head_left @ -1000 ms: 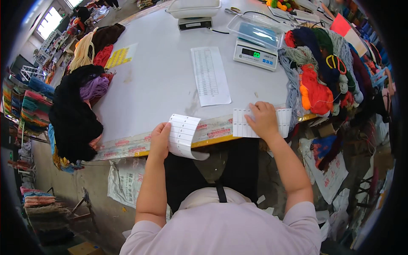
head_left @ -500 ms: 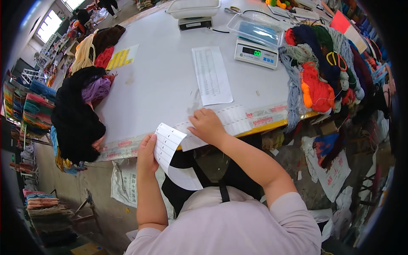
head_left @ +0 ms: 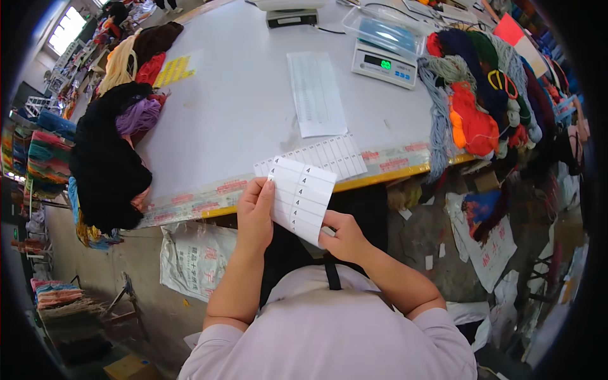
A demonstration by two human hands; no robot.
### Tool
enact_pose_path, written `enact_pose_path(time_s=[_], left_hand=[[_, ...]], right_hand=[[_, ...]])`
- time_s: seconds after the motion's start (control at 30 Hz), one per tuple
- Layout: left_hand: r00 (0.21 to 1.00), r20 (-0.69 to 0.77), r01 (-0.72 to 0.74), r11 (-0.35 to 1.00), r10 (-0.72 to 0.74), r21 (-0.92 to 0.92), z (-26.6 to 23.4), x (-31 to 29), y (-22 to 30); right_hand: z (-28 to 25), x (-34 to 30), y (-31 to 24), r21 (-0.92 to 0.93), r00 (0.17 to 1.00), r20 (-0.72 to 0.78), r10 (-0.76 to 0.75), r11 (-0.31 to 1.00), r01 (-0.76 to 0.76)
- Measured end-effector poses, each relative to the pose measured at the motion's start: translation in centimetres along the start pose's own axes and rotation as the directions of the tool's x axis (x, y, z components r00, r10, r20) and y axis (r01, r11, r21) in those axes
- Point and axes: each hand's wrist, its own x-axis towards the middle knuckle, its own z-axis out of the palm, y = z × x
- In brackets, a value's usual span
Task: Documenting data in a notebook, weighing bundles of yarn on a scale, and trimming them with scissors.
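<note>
Above the table's front edge I hold a white sheet of printed labels (head_left: 303,197), tilted and slightly curved. My left hand (head_left: 256,212) pinches its left edge with the thumb on top. At the lower right corner, my right hand (head_left: 345,237) grips the sheet, its fingertips partly hidden behind the paper. Another label sheet (head_left: 341,156) lies flat on the table just beyond, partly covered by the held one. Farther back rests a long printed paper list (head_left: 315,95).
A digital scale (head_left: 384,64) bearing a clear plastic tray (head_left: 386,28) stands at the back right, with another scale (head_left: 291,18) at the back. Yarn hanks, black (head_left: 107,164) at left and orange-red (head_left: 472,123) at right, flank the white table (head_left: 215,114). White sacks (head_left: 193,259) lie below.
My right hand has come back from the sheet on the table and taken hold of the held label sheet. My left hand has moved right, and the sheet is now flatter.
</note>
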Motion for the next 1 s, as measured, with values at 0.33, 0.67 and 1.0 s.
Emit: enact_pose_path(time_s=[0.33, 0.67, 1.0], left_hand=[[0.987, 0.031, -0.151, 0.843, 0.158, 0.517, -2.1, 2.9, 7.5], [0.997, 0.004, -0.075, 0.954, 0.077, 0.289, -5.5, 2.8, 10.5], [0.991, -0.058, 0.132, 0.975, -0.124, 0.177, -6.5, 1.8, 5.2]], right_hand=[[-4.1, 2.8, 2.5, -0.892, 0.95, 0.053, -0.307, 0.414, 0.184], [-9.9, -3.9, 4.9, -0.877, 0.776, -0.12, -0.619, 0.433, 0.209], [-23.3, -5.5, 22.4, -0.693, 0.668, -0.718, -0.197, 0.295, -0.657]])
